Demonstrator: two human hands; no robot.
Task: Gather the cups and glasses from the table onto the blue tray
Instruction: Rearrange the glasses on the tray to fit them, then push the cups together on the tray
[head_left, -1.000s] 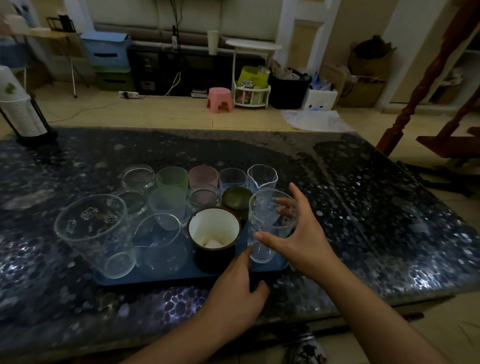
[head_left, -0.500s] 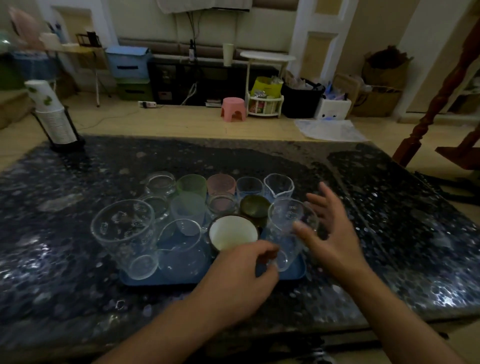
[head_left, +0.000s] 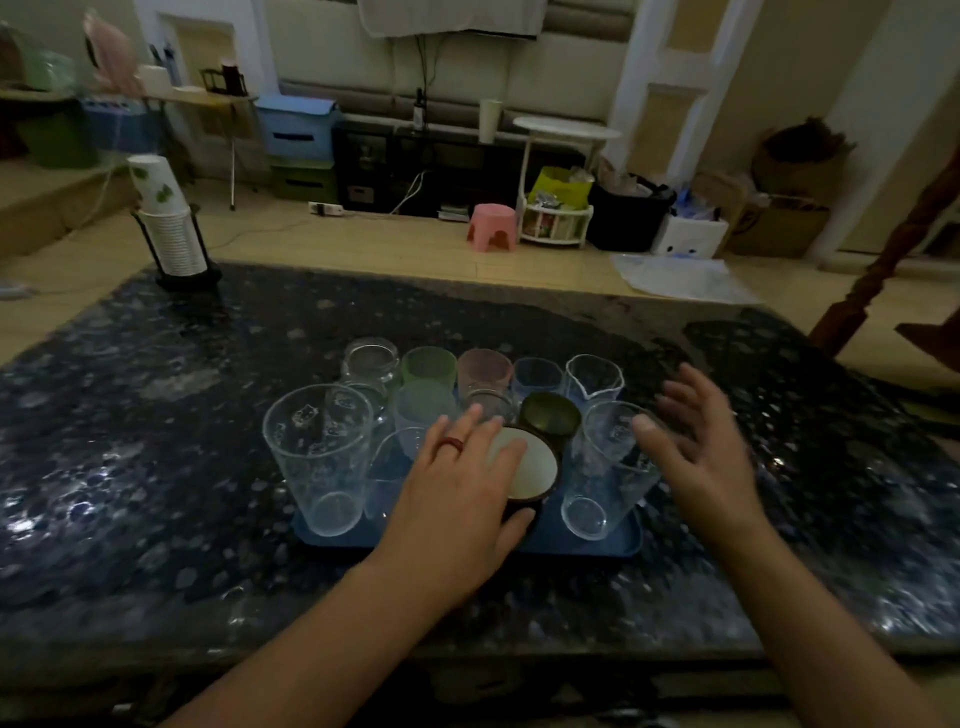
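The blue tray (head_left: 621, 543) lies on the dark speckled table (head_left: 156, 467) and carries several cups and glasses. A tall clear glass (head_left: 319, 457) stands at its front left and another clear glass (head_left: 602, 467) at its front right. Between them is a dark mug with a white inside (head_left: 530, 465). My left hand (head_left: 457, 493) wears a red ring and lies over that mug's near side, thumb against its wall. My right hand (head_left: 701, 452) is spread, fingers apart, just right of the front-right glass and holding nothing. Green, pink, bluish and clear cups fill the tray's back rows.
A stack of white paper cups in a black holder (head_left: 169, 228) stands at the table's far left corner. Beyond the table are a pink stool (head_left: 491, 226), a white round side table (head_left: 566, 130) and a dark wooden post (head_left: 893, 244) at the right.
My right hand has let go of the front-right glass and drawn off to the right, fingers spread. My left hand has moved forward from the tray's front edge onto the dark mug.
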